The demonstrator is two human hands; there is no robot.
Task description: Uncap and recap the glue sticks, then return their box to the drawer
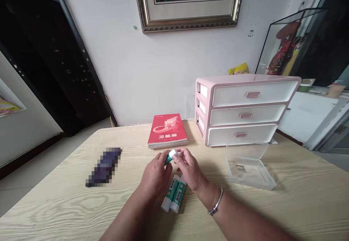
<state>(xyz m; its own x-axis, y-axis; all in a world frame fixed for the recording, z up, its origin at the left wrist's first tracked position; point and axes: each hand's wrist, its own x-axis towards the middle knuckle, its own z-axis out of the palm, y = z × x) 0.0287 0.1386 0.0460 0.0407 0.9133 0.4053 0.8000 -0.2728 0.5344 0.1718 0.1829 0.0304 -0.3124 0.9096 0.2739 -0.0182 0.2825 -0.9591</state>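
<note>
Between my two hands is a green and white glue stick (171, 155), tilted, its white end up and to the right. My left hand (156, 172) is closed round the green lower part. The fingers of my right hand (190, 168) pinch the white end. Just below my hands, two more glue sticks of the same kind lie side by side on the table: the left glue stick (171, 193) and the right glue stick (179, 194), both with barcodes showing. A red book (168, 128) lies flat behind my hands.
A pink and white drawer unit (247, 113) stands at the back right of the wooden table (68, 204). Before it sits a clear plastic box (251, 172) with its lid raised. A dark pixelated object (104, 167) lies on the left. A framed picture (189, 19) hangs on the wall.
</note>
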